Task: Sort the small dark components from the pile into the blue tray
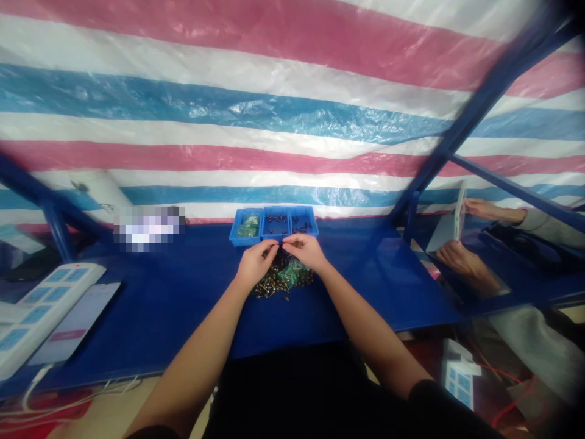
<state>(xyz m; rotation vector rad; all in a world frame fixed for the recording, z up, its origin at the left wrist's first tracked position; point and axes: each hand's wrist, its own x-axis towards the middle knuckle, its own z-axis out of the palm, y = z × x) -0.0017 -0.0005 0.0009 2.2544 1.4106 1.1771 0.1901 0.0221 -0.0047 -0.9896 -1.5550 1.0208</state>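
A left hand (pixel 256 263) and a right hand (pixel 304 251) meet just in front of a row of three blue plastic bins (pixel 275 223), their fingertips (pixel 277 243) nearly touching by the front rim of the middle bin. Both hands form a narrow pinch, but anything between the fingers is too small to make out, so I cannot tell whether they hold something. A heap of small brass and dark screws (pixel 283 283) mixed with green pieces lies directly below the hands, just in front of the bins. The left bin holds green pieces, and the other two hold dark screws. The bins stand on a blue tabletop (pixel 379 286). Well left of them lies a white power strip (pixel 48 311). Well to their right, a co-worker's hand (pixel 491 210) holds a white card (pixel 459 210) upright. A striped plastic tarpaulin (pixel 292 110) hangs behind the bins.
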